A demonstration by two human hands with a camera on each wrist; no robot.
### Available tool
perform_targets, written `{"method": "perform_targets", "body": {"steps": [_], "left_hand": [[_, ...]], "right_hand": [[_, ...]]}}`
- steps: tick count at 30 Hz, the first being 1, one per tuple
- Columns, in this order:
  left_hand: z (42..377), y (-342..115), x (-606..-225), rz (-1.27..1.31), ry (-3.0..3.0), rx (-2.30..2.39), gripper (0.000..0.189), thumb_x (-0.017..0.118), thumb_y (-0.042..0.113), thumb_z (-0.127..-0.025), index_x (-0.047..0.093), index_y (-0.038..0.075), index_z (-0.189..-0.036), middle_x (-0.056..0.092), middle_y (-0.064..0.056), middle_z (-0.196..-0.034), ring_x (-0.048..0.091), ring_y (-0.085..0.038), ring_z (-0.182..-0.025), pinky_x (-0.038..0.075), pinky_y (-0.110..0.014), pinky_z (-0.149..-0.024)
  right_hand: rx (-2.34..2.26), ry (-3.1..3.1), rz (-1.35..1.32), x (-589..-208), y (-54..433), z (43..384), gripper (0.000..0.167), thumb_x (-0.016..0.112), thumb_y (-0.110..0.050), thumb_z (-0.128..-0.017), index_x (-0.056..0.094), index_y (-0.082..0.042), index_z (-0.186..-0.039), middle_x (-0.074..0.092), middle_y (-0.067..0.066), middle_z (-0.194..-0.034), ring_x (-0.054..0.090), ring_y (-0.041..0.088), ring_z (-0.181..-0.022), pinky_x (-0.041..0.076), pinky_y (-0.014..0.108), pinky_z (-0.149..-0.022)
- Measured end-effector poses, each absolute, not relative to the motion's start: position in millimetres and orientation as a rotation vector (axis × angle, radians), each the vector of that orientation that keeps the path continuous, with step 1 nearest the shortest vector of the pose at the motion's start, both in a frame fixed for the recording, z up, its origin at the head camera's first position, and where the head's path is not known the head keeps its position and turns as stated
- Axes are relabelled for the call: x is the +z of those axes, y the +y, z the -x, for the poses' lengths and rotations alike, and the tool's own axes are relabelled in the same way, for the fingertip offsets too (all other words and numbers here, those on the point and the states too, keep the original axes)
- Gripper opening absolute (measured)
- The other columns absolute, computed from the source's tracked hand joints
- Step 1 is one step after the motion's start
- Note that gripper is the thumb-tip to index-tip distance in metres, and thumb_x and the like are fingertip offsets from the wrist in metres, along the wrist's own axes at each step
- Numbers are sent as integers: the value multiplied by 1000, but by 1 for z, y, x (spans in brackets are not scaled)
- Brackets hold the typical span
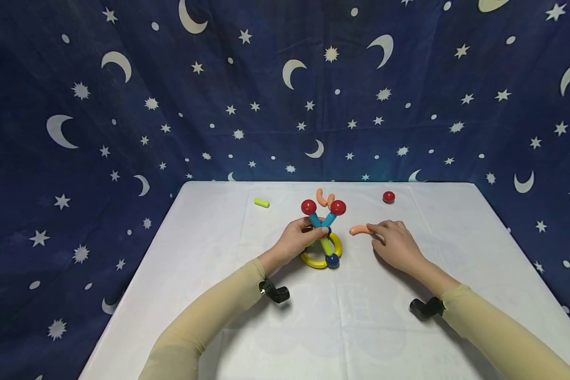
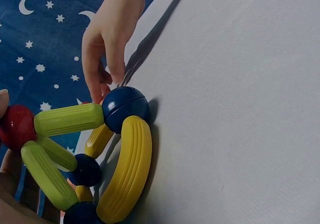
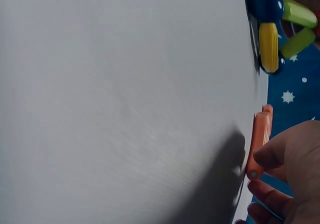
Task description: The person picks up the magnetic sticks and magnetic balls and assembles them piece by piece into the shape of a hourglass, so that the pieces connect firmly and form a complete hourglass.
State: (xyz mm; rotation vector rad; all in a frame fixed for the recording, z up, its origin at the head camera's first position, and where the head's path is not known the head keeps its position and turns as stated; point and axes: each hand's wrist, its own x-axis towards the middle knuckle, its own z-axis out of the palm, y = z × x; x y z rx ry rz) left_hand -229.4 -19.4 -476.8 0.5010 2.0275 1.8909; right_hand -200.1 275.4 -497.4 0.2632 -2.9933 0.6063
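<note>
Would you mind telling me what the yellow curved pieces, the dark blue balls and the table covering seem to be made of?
The yellow curved pieces look like moulded plastic, matte, with lengthwise ribs. The dark blue balls seem to be smooth hard plastic with a slight sheen, though a coated core cannot be ruled out. The table covering looks like white woven cloth, with a fine weave and soft creases.

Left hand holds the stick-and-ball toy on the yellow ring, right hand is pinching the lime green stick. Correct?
Not quite. The right hand pinches a curved orange stick, as the head and right wrist views show. The lime green stick lies untouched at the far left of the table. The left hand does hold the toy.
</note>
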Motion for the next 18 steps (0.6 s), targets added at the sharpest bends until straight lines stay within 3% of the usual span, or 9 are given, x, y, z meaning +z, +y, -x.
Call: {"method": "perform_targets", "body": {"steps": [5,18], "left_hand": [[229,-20,-476,-498,2042,1880,31,72,27,-98,73,9,-123,76,-8,-109,65,-18,-108,48,-38,-99],[229,-20,-477,-534,2053,1868,32,72,31,-98,72,10,-123,76,-10,-109,67,-17,-107,49,-37,-97]], "right_hand": [[590,-2992,-247,-499,275,191,44,64,-17,-95,65,-4,-136,63,19,-119,50,40,-112,42,58,-93],[582,-2983,-242,-500,274,178,41,67,-20,-96,67,-5,-133,66,16,-116,52,39,-112,43,58,-94]]}}
